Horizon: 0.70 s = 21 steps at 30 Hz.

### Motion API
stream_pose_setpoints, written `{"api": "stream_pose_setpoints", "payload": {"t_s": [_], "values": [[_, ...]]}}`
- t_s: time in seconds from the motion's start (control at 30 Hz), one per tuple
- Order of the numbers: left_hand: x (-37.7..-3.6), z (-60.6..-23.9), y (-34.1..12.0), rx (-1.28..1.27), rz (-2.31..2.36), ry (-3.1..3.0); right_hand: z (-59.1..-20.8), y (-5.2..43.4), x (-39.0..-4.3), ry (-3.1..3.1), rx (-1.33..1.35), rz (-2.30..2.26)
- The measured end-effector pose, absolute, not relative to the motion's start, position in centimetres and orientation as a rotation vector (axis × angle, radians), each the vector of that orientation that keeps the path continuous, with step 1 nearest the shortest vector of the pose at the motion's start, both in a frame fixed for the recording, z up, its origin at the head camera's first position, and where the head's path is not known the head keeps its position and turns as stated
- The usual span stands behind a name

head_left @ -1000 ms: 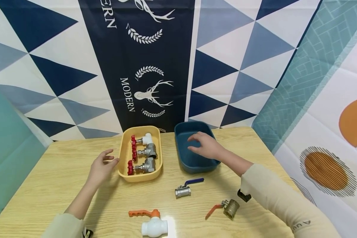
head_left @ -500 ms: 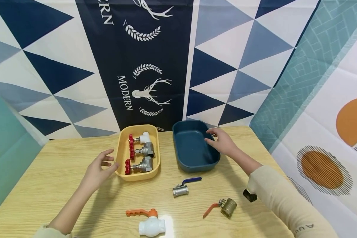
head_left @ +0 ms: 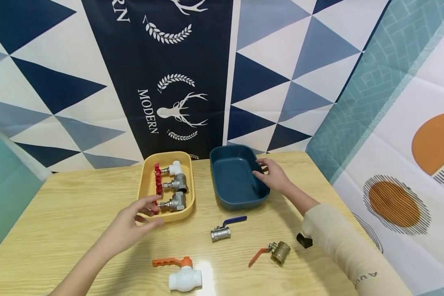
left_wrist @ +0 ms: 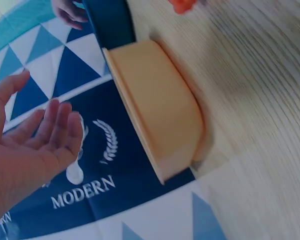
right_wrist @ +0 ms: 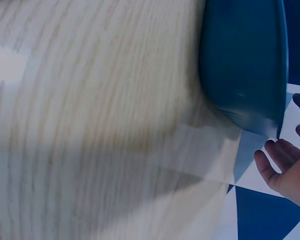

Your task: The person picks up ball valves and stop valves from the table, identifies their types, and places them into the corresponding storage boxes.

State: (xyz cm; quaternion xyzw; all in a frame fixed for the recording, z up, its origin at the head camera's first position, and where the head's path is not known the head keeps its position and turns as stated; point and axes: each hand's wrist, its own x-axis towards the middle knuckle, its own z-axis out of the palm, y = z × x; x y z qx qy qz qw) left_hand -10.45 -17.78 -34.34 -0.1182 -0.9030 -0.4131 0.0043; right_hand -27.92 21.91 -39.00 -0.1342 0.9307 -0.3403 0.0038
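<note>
Yellow tray (head_left: 147, 181) on desk (head_left: 77, 213), long axis running away from person, three valves inside. Left hand (head_left: 133, 224) at its near left corner, fingers loosely spread, holding nothing. Right hand (head_left: 275, 176) on blue tray (head_left: 225, 181) right rim, fingers relaxed.

Our left hand (head_left: 131, 226) hovers at the yellow tray (head_left: 147, 187) holding three red-handled valves (head_left: 170, 187); right hand (head_left: 275, 176) rests on the empty blue tray (head_left: 229, 181).
</note>
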Motion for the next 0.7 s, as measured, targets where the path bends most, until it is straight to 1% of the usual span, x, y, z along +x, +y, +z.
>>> {"api": "stream_pose_setpoints", "payload": {"t_s": [0.3,0.47,0.7], "values": [[-8.7,-34.8,-16.2,-0.783,-1.360,-2.910,-40.5,21.6,-28.3,2.891,-0.347,-1.081],[-8.4,-35.7,-15.5,-0.887,-1.339,-2.936,-41.1,21.7,-28.2,2.891,-0.317,-1.098],[-8.0,-37.1,-14.6,-0.969,-1.309,-2.978,-41.5,21.6,-28.4,2.866,-0.262,-1.099]]}}
